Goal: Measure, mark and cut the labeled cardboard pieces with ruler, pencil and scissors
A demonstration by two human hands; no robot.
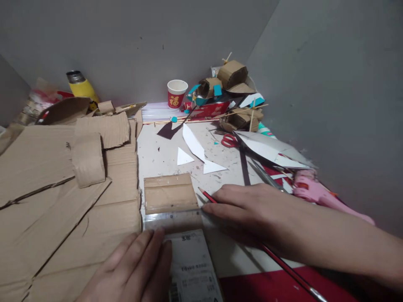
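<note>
My right hand [248, 209] is closed around a red pencil [283, 268], its sharpened tip beside the right edge of a small cardboard piece [168, 197]. Across the near edge of that cardboard runs a clear shiny strip [173, 218]; whether it is a ruler or tape I cannot tell. My left hand [138, 268] lies with its fingers stretched out and side by side, just below the strip. Its fingers rest at the left side of a printed white shipping label [192, 264], covering part of it.
Large cardboard sheets [119, 218] cover the left side. White paper scraps [193, 142] lie ahead. Red-handled scissors [229, 141] and a pink glue gun [315, 188] are at the right. A paper cup [176, 93], yellow bottle [82, 88] and cardboard models [233, 75] stand near the grey wall.
</note>
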